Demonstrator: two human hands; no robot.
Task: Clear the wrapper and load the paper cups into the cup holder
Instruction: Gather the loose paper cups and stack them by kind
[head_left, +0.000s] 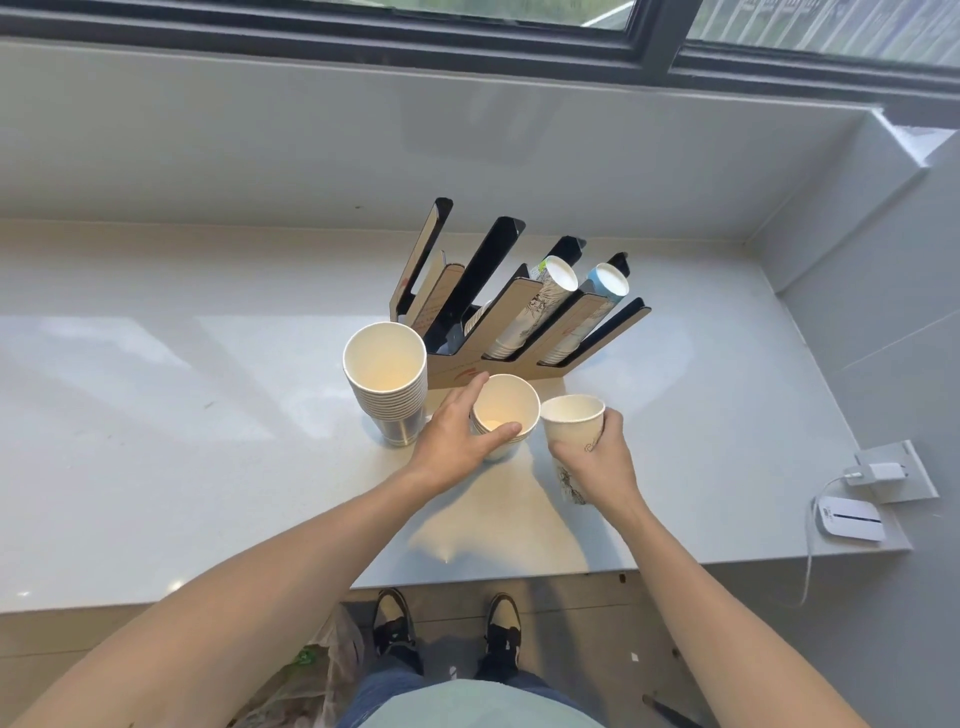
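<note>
A black and brown cup holder (524, 327) with slanted slots stands on the white counter (182, 405). Two right slots hold cup stacks: a patterned one (550, 291) and a blue one (605, 288). A tall stack of white cups (387, 379) stands left of the holder's front. My left hand (457, 441) grips a short stack of white cups (506, 410) resting on the counter. My right hand (597, 457) holds a printed stack of cups (571, 423) just to its right. A clear plastic wrapper (311, 670) lies on the floor.
A wall socket with a white charger (878, 473) and a white device (849, 519) sit at the counter's right end, a cable hanging off the edge. A dark window frame (467, 47) runs along the back. My shoes (447, 629) are below the counter edge.
</note>
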